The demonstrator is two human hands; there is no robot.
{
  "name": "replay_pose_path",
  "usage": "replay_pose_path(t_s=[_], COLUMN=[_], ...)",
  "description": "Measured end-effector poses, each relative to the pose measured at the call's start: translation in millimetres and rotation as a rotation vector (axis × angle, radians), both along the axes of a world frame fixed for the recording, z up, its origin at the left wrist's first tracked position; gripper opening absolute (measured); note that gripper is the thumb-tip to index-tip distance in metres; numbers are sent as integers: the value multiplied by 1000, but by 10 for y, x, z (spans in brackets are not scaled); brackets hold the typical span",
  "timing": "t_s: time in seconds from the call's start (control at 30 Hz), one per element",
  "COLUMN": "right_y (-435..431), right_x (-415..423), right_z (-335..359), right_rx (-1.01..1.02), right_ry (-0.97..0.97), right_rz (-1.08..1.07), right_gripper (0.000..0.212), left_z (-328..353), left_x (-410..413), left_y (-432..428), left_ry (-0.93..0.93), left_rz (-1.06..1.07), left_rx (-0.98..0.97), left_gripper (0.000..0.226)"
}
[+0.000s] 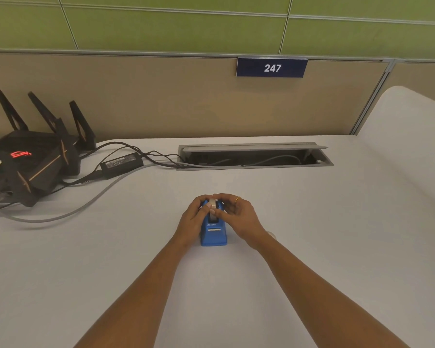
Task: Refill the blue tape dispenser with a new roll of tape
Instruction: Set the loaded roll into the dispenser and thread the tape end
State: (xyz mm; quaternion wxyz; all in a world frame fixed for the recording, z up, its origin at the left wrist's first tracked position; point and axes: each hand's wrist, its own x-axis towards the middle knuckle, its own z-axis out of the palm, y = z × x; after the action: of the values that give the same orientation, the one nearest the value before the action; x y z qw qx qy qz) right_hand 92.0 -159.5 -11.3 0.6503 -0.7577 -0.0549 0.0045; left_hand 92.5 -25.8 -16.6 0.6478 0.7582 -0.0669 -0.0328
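Both my arms reach out over the white desk (312, 259) and meet in the middle. Between my hands stands the blue dispenser (213, 234), flat on the desk, with its low front end pointing at me. The pale roll (213, 205) sits upright in its top, partly hidden by my fingers. My left hand (192, 219) curls round the dispenser's left side, with its thumb on the roll. My right hand (237, 217) curls over the roll from the right and pinches it. A gold ring (237, 198) is on that hand. Far off to the left sits a black router (30, 162) with its cables. A long slot (254, 156) lies open at the back of the desk. A blue sign (271, 68) says 247.
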Motion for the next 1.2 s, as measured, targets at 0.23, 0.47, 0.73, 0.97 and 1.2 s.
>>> replay_pose_path(t_s=[0.23,0.47,0.73,0.97,1.2], right_y=[-13,-8,8,2,-18], right_x=[-12,-21,-26,-26,-17], right_z=[-9,-44,-34,-29,-36], right_rx=[-4,0,70,61,52], right_ry=[-9,-21,6,-4,9], right_rz=[29,27,-4,1,23], right_gripper=[34,40,30,31,36], left_z=[-1,6,26,51,83], left_x=[-1,-13,-20,-45,-70], left_y=[0,-1,5,-3,-8], left_ry=[0,20,2,17,26], left_rz=[6,10,0,-5,-1], left_rx=[4,-9,-5,-9,-9], left_gripper=[28,31,28,30,32])
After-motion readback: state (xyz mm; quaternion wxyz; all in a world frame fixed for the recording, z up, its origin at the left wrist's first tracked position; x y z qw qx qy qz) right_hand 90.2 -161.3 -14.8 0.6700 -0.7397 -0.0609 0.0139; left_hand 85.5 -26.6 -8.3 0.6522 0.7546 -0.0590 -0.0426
